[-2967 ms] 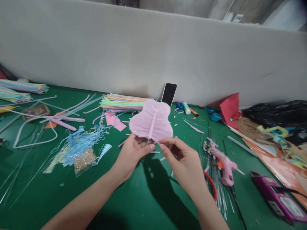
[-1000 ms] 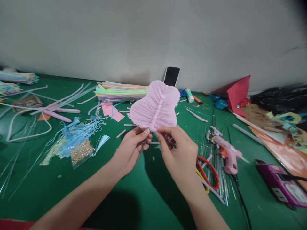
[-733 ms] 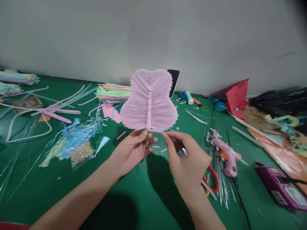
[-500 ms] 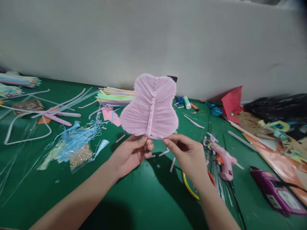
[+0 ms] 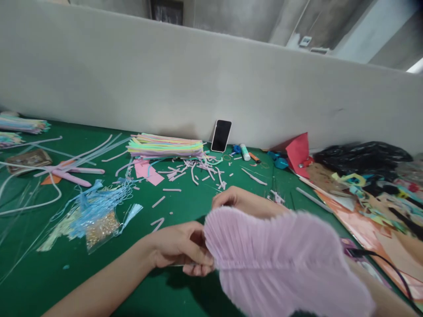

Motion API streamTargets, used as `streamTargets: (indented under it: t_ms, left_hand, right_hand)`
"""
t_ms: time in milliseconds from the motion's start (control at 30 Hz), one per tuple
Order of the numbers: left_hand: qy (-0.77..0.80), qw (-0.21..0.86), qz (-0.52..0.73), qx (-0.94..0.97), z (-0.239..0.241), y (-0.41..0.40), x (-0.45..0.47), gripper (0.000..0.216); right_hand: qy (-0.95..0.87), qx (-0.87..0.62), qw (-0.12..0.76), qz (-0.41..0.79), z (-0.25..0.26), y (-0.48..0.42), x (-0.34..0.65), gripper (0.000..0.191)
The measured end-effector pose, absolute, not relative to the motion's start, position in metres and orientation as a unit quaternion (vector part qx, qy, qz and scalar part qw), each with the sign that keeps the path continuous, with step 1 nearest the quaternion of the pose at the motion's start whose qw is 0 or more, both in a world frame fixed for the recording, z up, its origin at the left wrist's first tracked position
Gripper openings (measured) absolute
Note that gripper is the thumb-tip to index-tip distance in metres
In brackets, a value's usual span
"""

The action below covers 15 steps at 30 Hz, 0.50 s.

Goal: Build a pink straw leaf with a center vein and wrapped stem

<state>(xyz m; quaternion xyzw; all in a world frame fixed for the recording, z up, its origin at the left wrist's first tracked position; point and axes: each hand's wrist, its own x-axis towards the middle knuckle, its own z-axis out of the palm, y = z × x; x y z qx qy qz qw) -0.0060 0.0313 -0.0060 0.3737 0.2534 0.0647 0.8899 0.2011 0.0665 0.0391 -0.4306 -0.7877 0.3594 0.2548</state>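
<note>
A fuzzy lilac leaf-shaped piece made of pipe cleaners (image 5: pixel 280 259), with a ridge down its middle, lies sideways in the air close to the camera. My left hand (image 5: pixel 185 251) pinches its narrow left end between thumb and fingers. A thin stem shows beneath that palm. Behind the piece's upper edge is my right hand (image 5: pixel 244 200), its fingers bent and their tips hidden. The leaf also covers part of the right forearm.
Pipe-cleaner bundle (image 5: pixel 165 145), propped phone (image 5: pixel 221 135) and glue stick (image 5: pixel 245 152) are along the wall. Blue tassels (image 5: pixel 95 204) and a bag of gold beads (image 5: pixel 102 229) lie left. Lilac offcuts (image 5: pixel 194 171) are scattered mid-table. Paper scraps (image 5: pixel 373 193) and a black bag (image 5: pixel 363 156) are right.
The leaf has turned from upright to sideways and come nearer, down to the right. My right hand has moved from its lower edge to behind it. The camera view has tilted up.
</note>
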Motion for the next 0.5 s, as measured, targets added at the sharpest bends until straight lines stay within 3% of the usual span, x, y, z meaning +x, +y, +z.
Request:
streamTargets:
  t_ms: [67,133,300,500]
  left_hand:
    - [0.268,0.870,0.012,0.413,-0.006,0.032,-0.004,0.011]
    - [0.274,0.854,-0.001,0.441,-0.006,0.033,-0.001,0.005]
    - [0.340,0.810,0.064,0.473,-0.003,0.031,0.006,0.007]
    - [0.398,0.774,0.252,0.423,0.000,0.030,0.009,0.011]
  right_hand:
    - [-0.842,-0.351,0.129,0.389,0.056,0.068,0.192,0.007]
    - [-0.894,-0.288,0.044,0.341,0.072,0.067,0.181,0.015]
    - [-0.967,-0.250,-0.018,0.050,0.100,0.050,0.150,0.028]
    - [-0.964,-0.235,-0.041,-0.121,0.109,0.028,0.141,0.027]
